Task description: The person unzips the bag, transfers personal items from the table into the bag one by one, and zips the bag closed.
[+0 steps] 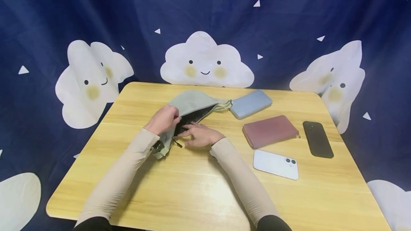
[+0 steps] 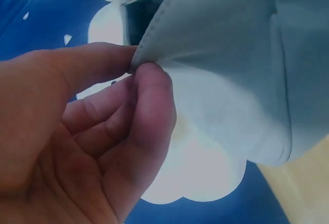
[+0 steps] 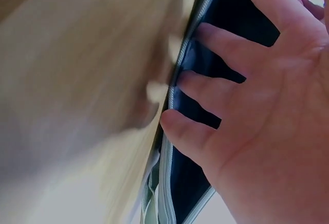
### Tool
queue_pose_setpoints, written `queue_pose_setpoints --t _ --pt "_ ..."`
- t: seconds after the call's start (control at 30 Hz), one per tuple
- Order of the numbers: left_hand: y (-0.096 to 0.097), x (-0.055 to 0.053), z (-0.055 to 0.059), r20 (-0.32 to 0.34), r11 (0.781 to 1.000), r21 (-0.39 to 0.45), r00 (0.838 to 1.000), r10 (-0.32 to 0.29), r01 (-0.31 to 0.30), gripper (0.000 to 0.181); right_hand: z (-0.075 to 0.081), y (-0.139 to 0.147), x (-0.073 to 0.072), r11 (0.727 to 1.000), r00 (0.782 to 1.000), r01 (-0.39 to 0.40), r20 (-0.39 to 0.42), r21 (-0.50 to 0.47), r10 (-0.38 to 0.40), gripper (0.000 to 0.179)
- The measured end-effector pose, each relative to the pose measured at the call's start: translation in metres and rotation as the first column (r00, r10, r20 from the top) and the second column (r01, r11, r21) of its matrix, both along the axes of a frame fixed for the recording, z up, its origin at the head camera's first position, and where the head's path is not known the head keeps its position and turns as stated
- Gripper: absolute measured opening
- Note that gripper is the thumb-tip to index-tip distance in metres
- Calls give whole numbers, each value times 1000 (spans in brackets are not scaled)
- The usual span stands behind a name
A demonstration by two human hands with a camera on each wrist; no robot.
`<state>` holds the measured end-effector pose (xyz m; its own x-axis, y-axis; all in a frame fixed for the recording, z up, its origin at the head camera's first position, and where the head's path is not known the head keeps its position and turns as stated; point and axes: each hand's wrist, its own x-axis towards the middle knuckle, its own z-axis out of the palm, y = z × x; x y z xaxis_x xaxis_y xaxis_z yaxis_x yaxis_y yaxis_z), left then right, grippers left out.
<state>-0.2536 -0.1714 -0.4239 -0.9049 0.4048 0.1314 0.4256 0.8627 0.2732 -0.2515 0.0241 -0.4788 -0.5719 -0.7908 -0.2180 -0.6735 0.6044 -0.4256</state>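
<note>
A pale grey-green zip bag (image 1: 192,99) lies on the table with its mouth gaping and a dark lining (image 3: 187,193) showing inside. My left hand (image 1: 163,119) pinches the stitched edge of its opening between thumb and forefinger; the left wrist view shows the fabric (image 2: 216,49) pulled taut from that pinch. At the mouth, my right hand (image 1: 202,135) has its fingers spread, with the fingertips (image 3: 180,124) against the lower zipper edge (image 3: 172,100). Nothing shows in its grasp. A dark zipper pull (image 1: 177,143) hangs near the bag's near end.
Right of the bag lie a blue-grey rectangular case (image 1: 252,104), a mauve zip wallet (image 1: 271,131), a white phone (image 1: 275,164) and a black phone (image 1: 318,139). They rest on a wooden table (image 1: 199,195). A dark blue cloud-print curtain (image 1: 138,20) hangs behind it.
</note>
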Motion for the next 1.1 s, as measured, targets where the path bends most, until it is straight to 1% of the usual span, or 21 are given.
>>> queue_pose_setpoints --t 0.13,0.27,0.4,0.47,0.57,0.7,0.77,0.87,0.97,1.03,1.07,1.1 --pt "-4 1 -6 36 998 53 999 37 -39 21 1 3 0 1000 999 1 34 3 -1 55" --pt "-7 3 -11 30 992 99 997 73 -76 18 1 5 -1 1000 999 -17 49 -26 18 57" --pt "-9 4 -11 23 984 149 995 94 -96 20 2 8 -4 997 998 -20 57 -75 25 59" --pt "-9 4 -10 27 981 161 994 105 -108 21 3 10 -5 995 998 -20 58 -96 26 59" --pt "-9 2 -9 33 980 166 993 109 -113 22 2 13 -7 995 998 -10 60 -104 17 60" --pt "-10 -1 -10 36 980 174 995 94 -99 21 1 16 -11 995 999 0 45 -101 5 63" --pt "-10 -1 -11 30 981 171 996 84 -88 22 1 17 -11 993 999 9 50 -118 -3 65" --pt "-10 -1 -11 23 982 168 996 83 -86 22 3 20 -12 989 997 41 71 -145 -31 64" --pt "-9 -1 -13 11 984 157 996 89 -89 23 6 26 -13 977 991 109 102 -184 -91 60" --pt "-7 -1 -13 5 985 147 996 93 -93 23 10 32 -14 957 981 174 128 -232 -147 56" --pt "-6 -1 -14 2 985 142 996 94 -94 23 12 37 -14 943 973 216 136 -254 -186 54" --pt "-5 -1 -15 -1 986 137 995 95 -94 24 15 42 -14 922 962 262 150 -286 -227 52"
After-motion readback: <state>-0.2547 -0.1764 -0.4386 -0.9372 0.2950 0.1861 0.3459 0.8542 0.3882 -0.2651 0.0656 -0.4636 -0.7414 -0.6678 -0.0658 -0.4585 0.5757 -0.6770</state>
